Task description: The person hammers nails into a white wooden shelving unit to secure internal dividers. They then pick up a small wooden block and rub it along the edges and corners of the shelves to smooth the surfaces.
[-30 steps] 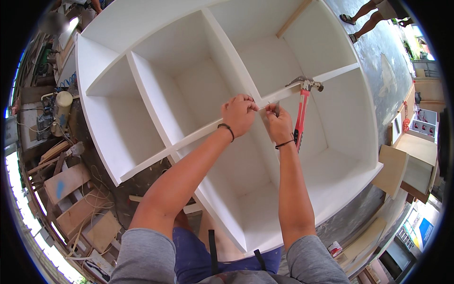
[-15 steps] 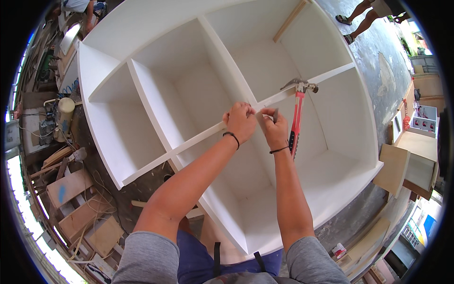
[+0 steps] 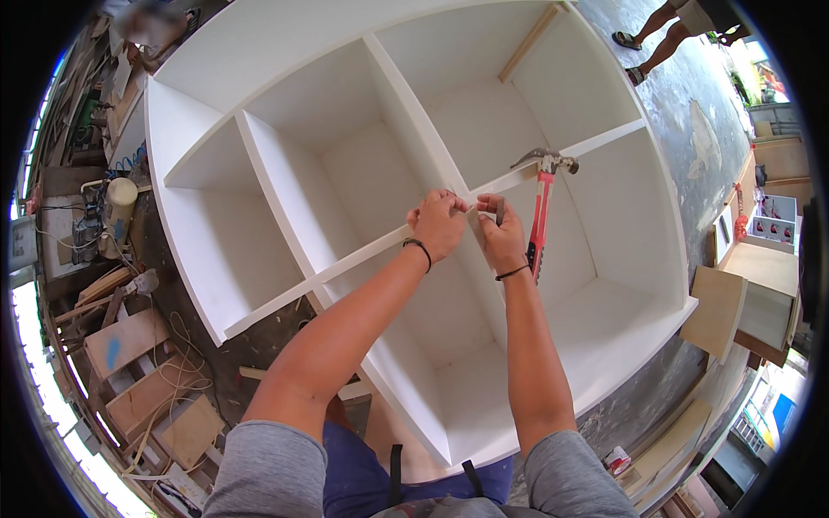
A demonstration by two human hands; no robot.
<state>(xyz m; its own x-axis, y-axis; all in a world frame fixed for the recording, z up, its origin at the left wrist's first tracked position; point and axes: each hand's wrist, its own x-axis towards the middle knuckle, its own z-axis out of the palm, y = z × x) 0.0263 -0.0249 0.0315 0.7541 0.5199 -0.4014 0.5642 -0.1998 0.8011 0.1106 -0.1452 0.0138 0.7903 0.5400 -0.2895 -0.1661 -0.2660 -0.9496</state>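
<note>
Both hands meet over the middle of a white cabinet (image 3: 358, 254) with several open compartments, near where its dividers cross. My left hand (image 3: 439, 226) is closed in a pinch beside the crossing; whatever its fingertips hold is too small to make out. Just right of it, my right hand (image 3: 503, 242) is closed with a small dark grey flat piece (image 3: 500, 213) between its fingers. The fingertips of the two hands nearly touch. A claw hammer (image 3: 541, 211) with a red and black handle rests on the divider edge, right of my right hand.
Wood offcuts (image 3: 129, 341) and tangled cord lie at the left, below a cream-coloured tank (image 3: 121, 203). A wooden strip (image 3: 528, 43) is fixed inside the far compartment. Other people are at the far left and far right. A small wooden cabinet (image 3: 758, 298) stands at the right.
My left fingertips have shifted slightly right, closer to my right hand. The pale grey flap seen between the hands is less visible now. The hammer stays on the divider.
</note>
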